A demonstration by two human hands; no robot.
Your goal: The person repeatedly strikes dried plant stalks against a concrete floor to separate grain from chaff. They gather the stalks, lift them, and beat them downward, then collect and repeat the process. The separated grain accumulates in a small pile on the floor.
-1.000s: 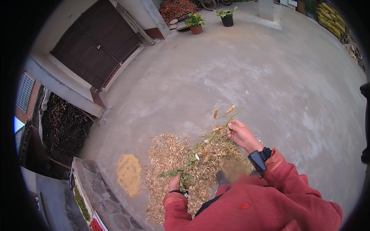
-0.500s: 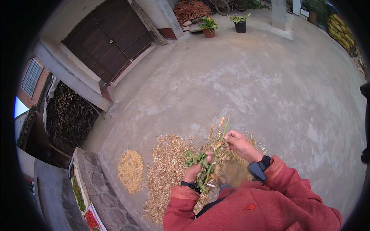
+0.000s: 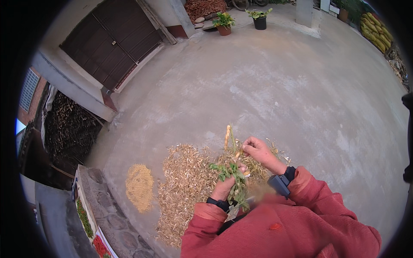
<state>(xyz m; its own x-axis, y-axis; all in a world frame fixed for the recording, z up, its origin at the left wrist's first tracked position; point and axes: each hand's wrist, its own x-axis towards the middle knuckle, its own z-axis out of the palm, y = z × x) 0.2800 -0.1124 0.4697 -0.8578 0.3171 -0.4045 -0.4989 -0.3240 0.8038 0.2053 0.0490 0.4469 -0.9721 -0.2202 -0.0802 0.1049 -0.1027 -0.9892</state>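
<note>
My left hand (image 3: pixel 224 186) is closed around a green leafy bean plant (image 3: pixel 239 194), whose leaves hang over the wrist and below it. A green stem and a dry tan bean pod (image 3: pixel 227 132) stick up from the plant beyond my hands. My right hand (image 3: pixel 259 151) is beside the stem, thumb and fingers pinched on a small yellowish pod (image 3: pixel 238 153). Beneath both hands spreads a heap of dry empty pod shells (image 3: pixel 183 185). Left of it lies a smaller round pile of yellow beans (image 3: pixel 140 188).
A low stone ledge (image 3: pixel 105 206) runs along the lower left, with red and green produce on its outer side. Concrete floor (image 3: pixel 275 86) stretches ahead to potted plants (image 3: pixel 224 29). A dark double door (image 3: pixel 112 41) stands at upper left, stacked yellow sacks (image 3: pixel 376 32) at far right.
The plant's stem has tipped from slanting right to leaning slightly left. My right hand has moved a little left and up, and the whole view has shifted slightly.
</note>
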